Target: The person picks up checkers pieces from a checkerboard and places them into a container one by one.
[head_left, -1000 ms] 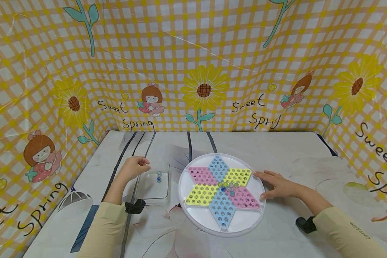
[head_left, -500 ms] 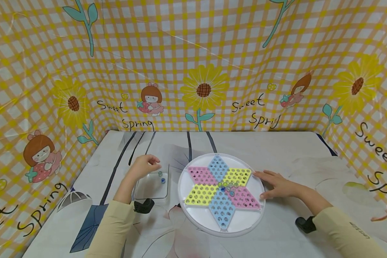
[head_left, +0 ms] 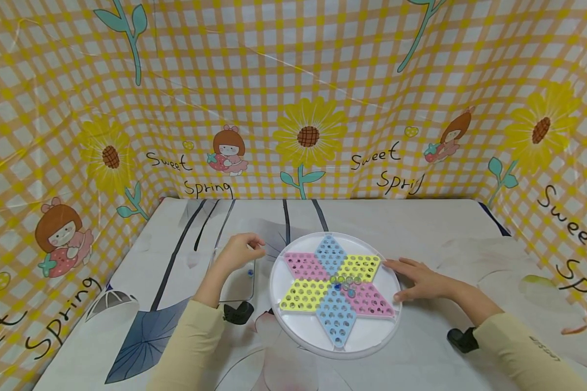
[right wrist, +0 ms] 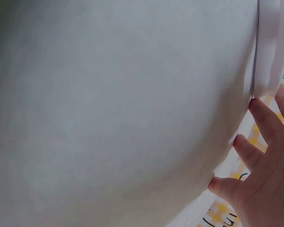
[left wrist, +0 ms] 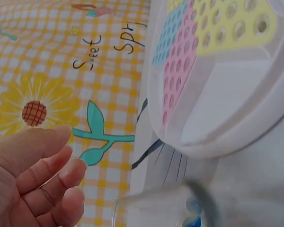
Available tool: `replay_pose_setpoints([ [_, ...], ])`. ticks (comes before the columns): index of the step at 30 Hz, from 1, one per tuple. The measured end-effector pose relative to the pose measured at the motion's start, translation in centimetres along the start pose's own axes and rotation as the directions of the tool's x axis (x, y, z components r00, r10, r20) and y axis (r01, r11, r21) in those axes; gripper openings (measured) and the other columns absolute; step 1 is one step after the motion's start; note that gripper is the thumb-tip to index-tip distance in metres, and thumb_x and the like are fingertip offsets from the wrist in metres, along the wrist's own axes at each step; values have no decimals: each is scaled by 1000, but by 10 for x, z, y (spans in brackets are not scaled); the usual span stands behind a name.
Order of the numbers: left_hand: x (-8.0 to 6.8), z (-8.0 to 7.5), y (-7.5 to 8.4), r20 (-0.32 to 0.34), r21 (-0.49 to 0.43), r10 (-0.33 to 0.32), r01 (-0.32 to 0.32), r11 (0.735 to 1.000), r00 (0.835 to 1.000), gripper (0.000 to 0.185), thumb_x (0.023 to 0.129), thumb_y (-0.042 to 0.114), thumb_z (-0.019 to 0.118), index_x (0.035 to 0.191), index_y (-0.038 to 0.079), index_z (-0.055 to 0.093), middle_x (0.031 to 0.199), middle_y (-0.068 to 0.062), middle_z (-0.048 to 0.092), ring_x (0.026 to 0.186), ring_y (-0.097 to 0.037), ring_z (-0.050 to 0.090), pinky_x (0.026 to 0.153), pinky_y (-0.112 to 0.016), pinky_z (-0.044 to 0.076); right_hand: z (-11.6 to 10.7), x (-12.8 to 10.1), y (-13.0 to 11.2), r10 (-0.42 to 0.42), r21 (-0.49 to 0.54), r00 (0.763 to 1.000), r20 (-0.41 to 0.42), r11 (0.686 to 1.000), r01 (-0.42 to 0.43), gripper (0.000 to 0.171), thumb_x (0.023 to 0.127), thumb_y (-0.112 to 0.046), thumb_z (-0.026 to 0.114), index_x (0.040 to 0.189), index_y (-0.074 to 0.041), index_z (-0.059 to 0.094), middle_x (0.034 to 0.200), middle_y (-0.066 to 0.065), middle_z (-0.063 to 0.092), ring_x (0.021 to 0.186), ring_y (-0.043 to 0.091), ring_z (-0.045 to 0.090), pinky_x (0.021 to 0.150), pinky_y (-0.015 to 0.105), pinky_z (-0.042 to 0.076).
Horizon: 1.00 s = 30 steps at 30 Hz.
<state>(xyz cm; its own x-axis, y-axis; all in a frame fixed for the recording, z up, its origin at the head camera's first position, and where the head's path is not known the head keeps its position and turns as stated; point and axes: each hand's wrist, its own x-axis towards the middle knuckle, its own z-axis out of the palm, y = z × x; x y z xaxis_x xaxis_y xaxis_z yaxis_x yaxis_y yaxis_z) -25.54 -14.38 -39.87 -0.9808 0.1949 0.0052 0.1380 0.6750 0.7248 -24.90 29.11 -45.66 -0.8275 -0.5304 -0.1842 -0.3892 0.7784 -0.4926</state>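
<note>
The left hand (head_left: 239,251), loosely curled with nothing visibly pinched, is moving rightward above a clear plastic box (head_left: 236,291) holding a blue glass marble (head_left: 250,272), apparently shifting work toward the round white star-patterned board (head_left: 300,329) the spread right hand (head_left: 420,279) is touching.

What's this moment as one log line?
left hand: near clear tray, grip unclear; right hand: at edge of board; marbles: on board, in tray
</note>
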Motion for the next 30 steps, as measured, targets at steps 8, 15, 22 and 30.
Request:
replay_pose_setpoints([
  [8,4,15,13,10,-16,41,-41,999,999,22,80,16,68,98,3,65,83,-5,61,76,-16,53,62,-26,43,-1,0,0,4,-3,1000,5,1000,-4,83,75,-43,70,137,-2,33,142,26,30,127,53,15,92,73,15],
  [15,7,27,22,52,-33,48,-46,998,997,24,81,15,67,101,2,64,85,-6,61,79,-17,54,67,-28,45,-1,-1,0,6,5,1000,12,1000,-6,83,75,-42,70,137,-3,33,142,26,30,128,53,14,93,73,14],
  [22,9,39,29,94,-35,80,-77,996,992,24,81,15,68,101,2,64,83,-4,60,75,-15,51,61,-23,42,-1,-1,0,12,10,1000,14,1000,-12,83,75,-42,70,138,-3,33,142,26,29,128,52,13,93,73,12],
  [30,10,51,38,149,3,112,-114,994,982,27,80,17,68,103,3,63,83,-3,60,72,-13,50,59,-23,41,-2,-2,-1,10,19,1000,11,1000,-10,82,75,-42,70,138,-3,33,142,26,30,128,52,13,93,72,11],
])
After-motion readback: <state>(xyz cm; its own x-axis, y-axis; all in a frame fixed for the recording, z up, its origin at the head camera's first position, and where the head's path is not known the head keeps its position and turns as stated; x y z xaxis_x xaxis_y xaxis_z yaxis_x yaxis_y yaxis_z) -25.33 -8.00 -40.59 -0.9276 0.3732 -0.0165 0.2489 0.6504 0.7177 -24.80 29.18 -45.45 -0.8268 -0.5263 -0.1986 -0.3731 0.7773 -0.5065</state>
